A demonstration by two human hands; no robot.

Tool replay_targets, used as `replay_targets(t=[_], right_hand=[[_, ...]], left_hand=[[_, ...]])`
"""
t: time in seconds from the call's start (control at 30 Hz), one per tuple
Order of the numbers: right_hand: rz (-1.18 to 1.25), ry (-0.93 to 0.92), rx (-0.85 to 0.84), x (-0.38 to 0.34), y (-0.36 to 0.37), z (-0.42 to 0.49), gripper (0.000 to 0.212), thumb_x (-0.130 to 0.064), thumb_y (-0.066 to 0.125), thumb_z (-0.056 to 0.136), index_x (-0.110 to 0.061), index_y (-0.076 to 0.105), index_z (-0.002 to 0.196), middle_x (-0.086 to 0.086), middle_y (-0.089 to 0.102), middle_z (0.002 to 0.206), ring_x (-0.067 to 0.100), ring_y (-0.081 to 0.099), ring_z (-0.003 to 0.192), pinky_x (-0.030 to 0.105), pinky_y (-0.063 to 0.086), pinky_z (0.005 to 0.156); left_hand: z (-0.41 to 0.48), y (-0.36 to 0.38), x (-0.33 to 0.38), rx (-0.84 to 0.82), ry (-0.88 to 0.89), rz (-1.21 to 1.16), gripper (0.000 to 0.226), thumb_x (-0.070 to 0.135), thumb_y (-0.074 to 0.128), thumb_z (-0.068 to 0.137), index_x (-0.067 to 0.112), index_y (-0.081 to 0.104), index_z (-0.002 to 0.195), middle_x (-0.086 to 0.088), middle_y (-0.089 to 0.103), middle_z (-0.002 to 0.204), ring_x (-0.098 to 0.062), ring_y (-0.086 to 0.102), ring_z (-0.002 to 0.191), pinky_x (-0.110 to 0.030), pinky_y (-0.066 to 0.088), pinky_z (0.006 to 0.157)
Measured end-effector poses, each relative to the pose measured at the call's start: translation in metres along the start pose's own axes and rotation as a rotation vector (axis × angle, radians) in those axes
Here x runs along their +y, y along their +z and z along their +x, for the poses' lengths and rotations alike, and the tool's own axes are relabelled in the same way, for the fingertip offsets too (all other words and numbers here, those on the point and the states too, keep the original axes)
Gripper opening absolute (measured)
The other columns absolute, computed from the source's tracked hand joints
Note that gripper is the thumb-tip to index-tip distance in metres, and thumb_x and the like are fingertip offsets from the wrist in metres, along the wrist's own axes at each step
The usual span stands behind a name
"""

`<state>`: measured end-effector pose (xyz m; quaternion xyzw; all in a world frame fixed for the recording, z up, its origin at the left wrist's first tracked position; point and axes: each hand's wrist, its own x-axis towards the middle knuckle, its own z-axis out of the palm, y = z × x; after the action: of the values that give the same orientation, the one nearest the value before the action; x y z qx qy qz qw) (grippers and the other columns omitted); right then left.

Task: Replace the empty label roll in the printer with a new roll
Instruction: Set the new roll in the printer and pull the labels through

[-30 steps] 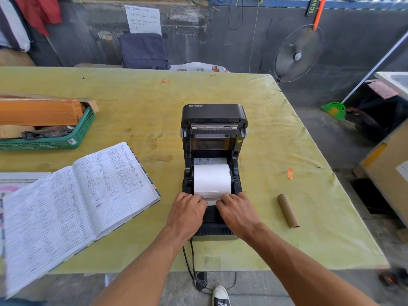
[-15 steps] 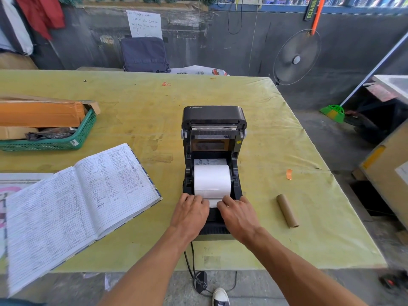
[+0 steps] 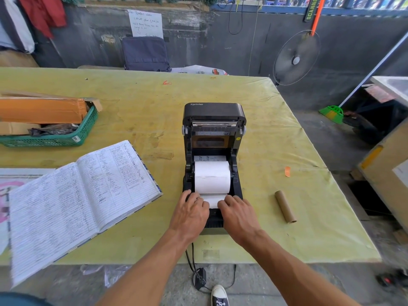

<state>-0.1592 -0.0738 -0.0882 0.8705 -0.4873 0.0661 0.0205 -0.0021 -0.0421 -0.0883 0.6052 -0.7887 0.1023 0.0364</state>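
I log one table (image 3: 265, 129), yellow-green cover, stained. Black printer (image 3: 214, 111) at centre front, lid up. Open ledger (image 3: 77, 195) to its left, green basket (image 3: 55, 141) beyond that. Bare cardboard core (image 3: 285, 206) lies right of the printer, orange scrap (image 3: 287, 171) just past it.

A rough packing or dispatch workroom: a label printer (image 3: 214, 113) under the left hand (image 3: 189, 214) and right hand (image 3: 239, 215), a handwritten ledger (image 3: 88, 195) left of them, a basket (image 3: 88, 127) of cardboard boxes (image 3: 42, 110) farther left. Beyond stands a bare concrete wall (image 3: 220, 45) with a taped notice (image 3: 145, 23) and a fan (image 3: 295, 58).
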Motion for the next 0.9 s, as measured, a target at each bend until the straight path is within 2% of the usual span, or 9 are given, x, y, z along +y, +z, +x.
replay_targets(t=[0.07,0.17,0.3,0.37,0.47,0.53,0.6,0.8,0.9], right_hand=[[-0.009,-0.006,0.009,-0.001,0.001,-0.003,0.034,0.005,0.079,0.048,-0.013,0.058,0.066,0.003,0.056,0.063,0.023,0.050,0.058,0.033,0.040,0.048],[-0.017,-0.010,0.018,-0.001,0.001,-0.008,0.034,0.006,0.078,0.049,-0.013,0.058,0.068,0.003,0.058,0.067,0.023,0.050,0.062,0.033,0.041,0.049],[-0.047,-0.021,-0.056,-0.003,-0.004,-0.011,0.031,0.004,0.077,0.056,-0.014,0.058,0.073,0.004,0.062,0.069,0.024,0.052,0.066,0.033,0.033,0.056],[-0.057,-0.031,-0.067,-0.003,-0.008,-0.013,0.031,0.003,0.079,0.054,-0.014,0.058,0.070,0.004,0.061,0.065,0.025,0.052,0.063,0.033,0.032,0.055],[-0.059,-0.036,-0.065,-0.005,-0.011,-0.019,0.033,0.003,0.079,0.049,-0.013,0.058,0.069,0.005,0.059,0.063,0.025,0.052,0.059,0.034,0.039,0.051],[-0.038,-0.031,-0.082,-0.007,-0.011,-0.024,0.029,0.003,0.074,0.057,-0.012,0.059,0.075,0.006,0.062,0.071,0.026,0.053,0.062,0.036,0.043,0.055],[-0.024,-0.023,-0.097,-0.008,-0.010,-0.028,0.026,0.005,0.067,0.064,-0.011,0.059,0.083,0.008,0.065,0.079,0.027,0.055,0.066,0.038,0.045,0.060],[0.003,-0.033,-0.102,-0.013,-0.014,-0.035,0.028,0.007,0.059,0.064,-0.010,0.058,0.086,0.008,0.064,0.080,0.028,0.059,0.067,0.038,0.047,0.063],[0.034,-0.046,-0.097,-0.013,-0.012,-0.042,0.028,0.005,0.056,0.063,-0.010,0.057,0.087,0.008,0.063,0.085,0.029,0.061,0.072,0.039,0.053,0.070]], left_hand=[[-0.002,-0.001,0.000,0.005,0.010,0.006,0.015,-0.003,0.075,0.068,0.009,0.068,0.064,-0.006,0.067,0.064,-0.026,0.066,0.078,-0.046,0.052,0.093],[-0.006,-0.003,0.001,0.017,0.048,0.021,0.016,-0.005,0.071,0.070,0.009,0.066,0.065,-0.006,0.064,0.062,-0.026,0.064,0.075,-0.045,0.053,0.090],[-0.011,-0.005,0.004,0.020,0.041,-0.012,0.021,-0.006,0.072,0.068,0.011,0.061,0.063,-0.005,0.058,0.056,-0.024,0.057,0.062,-0.041,0.054,0.076],[-0.012,-0.005,0.005,0.021,0.040,-0.026,0.022,-0.006,0.073,0.067,0.012,0.059,0.063,-0.004,0.057,0.056,-0.024,0.056,0.060,-0.039,0.054,0.072],[-0.018,-0.007,0.007,0.044,0.056,-0.050,0.021,-0.004,0.074,0.068,0.012,0.060,0.065,-0.005,0.059,0.057,-0.024,0.058,0.061,-0.038,0.055,0.071],[-0.023,-0.007,0.008,0.063,0.056,-0.062,0.019,-0.003,0.074,0.069,0.012,0.061,0.067,-0.005,0.060,0.059,-0.024,0.059,0.062,-0.038,0.055,0.070],[-0.025,-0.008,0.009,0.074,0.050,-0.066,0.018,-0.002,0.074,0.069,0.012,0.062,0.067,-0.005,0.061,0.059,-0.024,0.060,0.062,-0.037,0.054,0.068],[-0.032,-0.008,0.009,0.093,0.078,-0.074,0.015,-0.001,0.071,0.070,0.012,0.062,0.068,-0.005,0.061,0.060,-0.024,0.058,0.062,-0.038,0.054,0.066],[-0.039,-0.009,0.012,0.120,0.097,-0.094,0.012,0.005,0.054,0.076,0.013,0.060,0.069,-0.004,0.060,0.061,-0.023,0.056,0.062,-0.037,0.053,0.065]])
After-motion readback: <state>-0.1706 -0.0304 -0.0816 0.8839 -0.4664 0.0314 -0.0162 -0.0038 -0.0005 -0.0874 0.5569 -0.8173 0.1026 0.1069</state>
